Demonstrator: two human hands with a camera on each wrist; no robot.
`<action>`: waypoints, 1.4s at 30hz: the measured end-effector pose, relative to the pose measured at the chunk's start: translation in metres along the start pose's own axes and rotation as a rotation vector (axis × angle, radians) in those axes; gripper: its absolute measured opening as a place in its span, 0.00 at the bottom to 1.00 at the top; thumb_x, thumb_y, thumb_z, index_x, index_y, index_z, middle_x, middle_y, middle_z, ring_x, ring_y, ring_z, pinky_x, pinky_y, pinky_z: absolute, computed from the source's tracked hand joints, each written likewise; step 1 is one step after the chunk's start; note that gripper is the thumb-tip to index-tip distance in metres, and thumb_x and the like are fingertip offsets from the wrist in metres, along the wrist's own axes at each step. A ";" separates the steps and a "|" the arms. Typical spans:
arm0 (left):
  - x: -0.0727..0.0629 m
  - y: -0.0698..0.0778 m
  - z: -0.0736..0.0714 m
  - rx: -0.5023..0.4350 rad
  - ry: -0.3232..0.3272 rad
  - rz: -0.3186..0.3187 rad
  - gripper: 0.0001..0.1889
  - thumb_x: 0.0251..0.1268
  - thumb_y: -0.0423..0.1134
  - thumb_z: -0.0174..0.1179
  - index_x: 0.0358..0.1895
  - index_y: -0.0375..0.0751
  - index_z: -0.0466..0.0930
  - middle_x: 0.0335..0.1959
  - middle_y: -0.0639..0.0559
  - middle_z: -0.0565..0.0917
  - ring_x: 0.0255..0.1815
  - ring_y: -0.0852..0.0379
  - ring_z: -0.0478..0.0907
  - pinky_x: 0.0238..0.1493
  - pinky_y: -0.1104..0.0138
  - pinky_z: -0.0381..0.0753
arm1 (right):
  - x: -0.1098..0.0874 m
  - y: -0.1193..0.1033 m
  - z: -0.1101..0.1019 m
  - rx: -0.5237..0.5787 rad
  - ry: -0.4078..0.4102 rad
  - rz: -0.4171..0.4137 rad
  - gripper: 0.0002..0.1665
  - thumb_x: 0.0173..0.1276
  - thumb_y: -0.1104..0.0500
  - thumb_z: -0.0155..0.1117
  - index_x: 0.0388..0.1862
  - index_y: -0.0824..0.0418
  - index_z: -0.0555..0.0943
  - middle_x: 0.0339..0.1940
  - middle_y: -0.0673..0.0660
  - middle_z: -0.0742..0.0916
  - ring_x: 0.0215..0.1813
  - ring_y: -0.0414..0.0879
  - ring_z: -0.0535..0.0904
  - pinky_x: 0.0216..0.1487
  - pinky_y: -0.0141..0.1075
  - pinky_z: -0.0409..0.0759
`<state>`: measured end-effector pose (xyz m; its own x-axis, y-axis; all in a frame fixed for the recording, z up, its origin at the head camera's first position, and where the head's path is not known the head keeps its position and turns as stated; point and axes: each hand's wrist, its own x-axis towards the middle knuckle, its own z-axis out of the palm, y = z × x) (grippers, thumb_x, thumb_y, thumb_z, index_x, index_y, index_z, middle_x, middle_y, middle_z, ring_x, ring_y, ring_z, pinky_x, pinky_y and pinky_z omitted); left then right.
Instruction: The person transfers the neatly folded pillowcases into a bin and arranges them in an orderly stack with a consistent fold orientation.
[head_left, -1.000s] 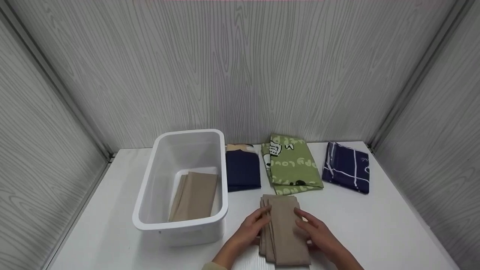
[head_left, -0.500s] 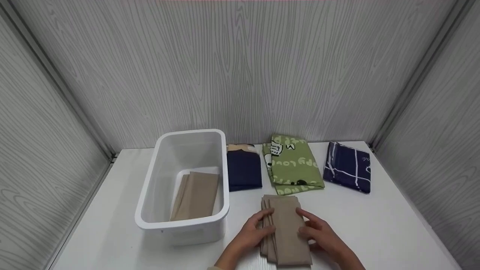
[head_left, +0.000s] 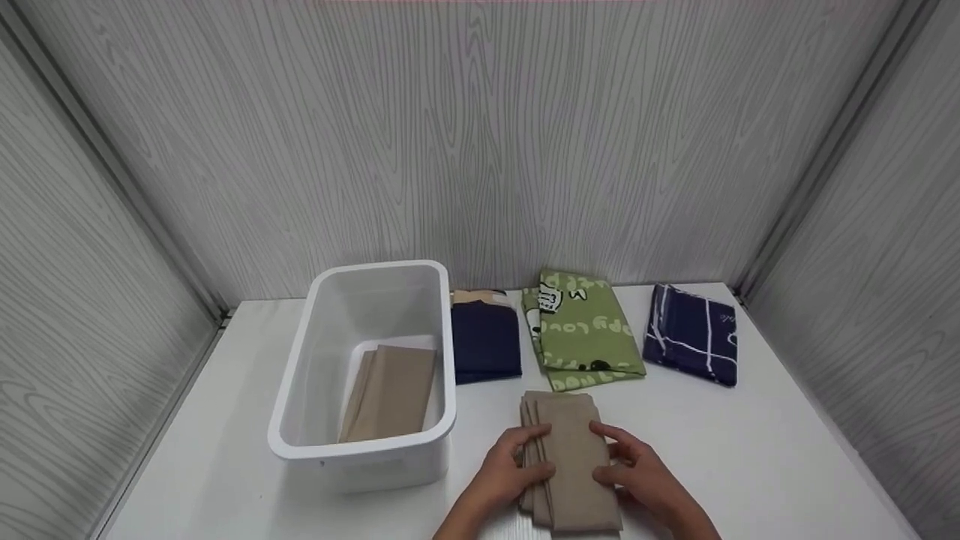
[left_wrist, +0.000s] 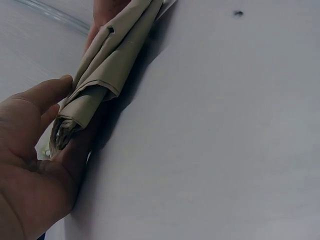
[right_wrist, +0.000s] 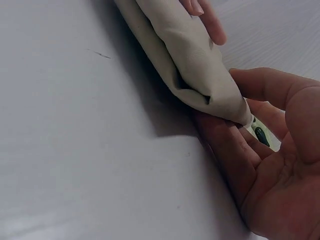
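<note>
A beige cloth point(head_left: 574, 465), folded into a narrow stack of layers, lies near the front of the table. My left hand point(head_left: 510, 469) grips its left side, thumb and forefinger on top. On the opposite side my right hand point(head_left: 641, 472) holds the right edge the same way. In the left wrist view the layered end of the cloth point(left_wrist: 107, 70) sits between the thumb and the fingers beneath. From the right wrist, other fingers of the right hand point(right_wrist: 280, 165) reach under the cloth point(right_wrist: 190, 55), with the thumb above.
A white plastic bin point(head_left: 360, 450) stands on the left with another folded beige cloth point(head_left: 394, 394) on its floor. Along the back lie a folded navy cloth point(head_left: 487, 341), a green printed cloth point(head_left: 592, 330) and a navy cloth with white lines point(head_left: 691, 334). Wood-grain panels point(head_left: 480, 150) enclose the table.
Both hands have slid slightly toward the near end of the beige cloth, and their thumbs have come down further along its top. The cloth itself stays in place.
</note>
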<state>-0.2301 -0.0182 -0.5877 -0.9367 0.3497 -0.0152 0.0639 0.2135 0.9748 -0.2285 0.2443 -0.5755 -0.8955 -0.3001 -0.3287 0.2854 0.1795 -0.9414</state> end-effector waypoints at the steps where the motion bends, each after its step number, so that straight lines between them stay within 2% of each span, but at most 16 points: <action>1: 0.000 0.000 0.000 0.006 0.004 0.003 0.29 0.59 0.45 0.69 0.66 0.54 0.77 0.67 0.46 0.71 0.72 0.43 0.64 0.71 0.47 0.62 | 0.000 0.000 0.001 -0.002 0.001 -0.007 0.45 0.63 0.61 0.70 0.78 0.52 0.63 0.55 0.64 0.78 0.50 0.50 0.79 0.44 0.44 0.83; 7: 0.000 0.000 -0.001 0.057 0.026 -0.016 0.30 0.56 0.45 0.70 0.65 0.53 0.77 0.65 0.49 0.73 0.69 0.46 0.67 0.69 0.49 0.66 | 0.004 0.000 0.004 -0.031 0.011 -0.076 0.45 0.63 0.63 0.69 0.78 0.57 0.63 0.55 0.64 0.79 0.51 0.51 0.78 0.46 0.43 0.83; 12: 0.001 0.002 -0.005 0.069 0.026 -0.001 0.29 0.57 0.42 0.70 0.65 0.51 0.76 0.63 0.49 0.73 0.67 0.48 0.69 0.66 0.53 0.70 | 0.006 0.000 0.007 -0.061 0.025 -0.129 0.45 0.63 0.63 0.70 0.77 0.58 0.63 0.60 0.65 0.77 0.53 0.52 0.77 0.46 0.43 0.82; 17: 0.000 0.004 -0.006 0.002 0.034 0.005 0.29 0.56 0.37 0.70 0.64 0.47 0.76 0.64 0.46 0.72 0.66 0.46 0.71 0.63 0.54 0.75 | 0.004 -0.002 0.010 -0.077 0.051 -0.103 0.45 0.63 0.62 0.70 0.78 0.54 0.63 0.65 0.66 0.73 0.51 0.52 0.77 0.42 0.43 0.83; 22: -0.003 0.012 -0.004 0.029 0.058 -0.015 0.30 0.53 0.37 0.72 0.63 0.46 0.77 0.64 0.46 0.74 0.65 0.47 0.71 0.64 0.54 0.73 | -0.002 -0.008 0.010 -0.094 0.052 -0.086 0.45 0.63 0.62 0.70 0.78 0.54 0.63 0.63 0.66 0.73 0.49 0.53 0.78 0.42 0.43 0.82; 29: -0.003 0.044 -0.006 0.065 0.089 0.046 0.31 0.48 0.36 0.72 0.62 0.43 0.79 0.60 0.44 0.76 0.59 0.49 0.72 0.56 0.59 0.77 | -0.014 -0.033 0.005 -0.087 0.048 -0.130 0.46 0.61 0.65 0.69 0.77 0.54 0.63 0.59 0.66 0.74 0.40 0.49 0.81 0.34 0.39 0.82; 35: -0.009 0.075 -0.014 0.120 0.142 0.132 0.31 0.48 0.35 0.71 0.61 0.41 0.79 0.59 0.44 0.76 0.56 0.50 0.74 0.55 0.60 0.76 | -0.023 -0.061 0.007 -0.059 -0.010 -0.223 0.45 0.64 0.66 0.67 0.78 0.56 0.60 0.62 0.69 0.73 0.47 0.53 0.83 0.40 0.43 0.84; 42: -0.017 0.115 -0.030 0.116 0.189 0.183 0.30 0.52 0.36 0.70 0.63 0.43 0.78 0.59 0.45 0.75 0.49 0.54 0.77 0.48 0.64 0.80 | -0.029 -0.095 0.011 -0.052 -0.005 -0.317 0.44 0.64 0.68 0.67 0.77 0.57 0.62 0.62 0.69 0.73 0.48 0.56 0.83 0.43 0.45 0.84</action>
<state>-0.2167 -0.0273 -0.4689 -0.9529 0.2179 0.2110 0.2665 0.2689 0.9256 -0.2257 0.2259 -0.4768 -0.9354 -0.3531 -0.0204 -0.0254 0.1244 -0.9919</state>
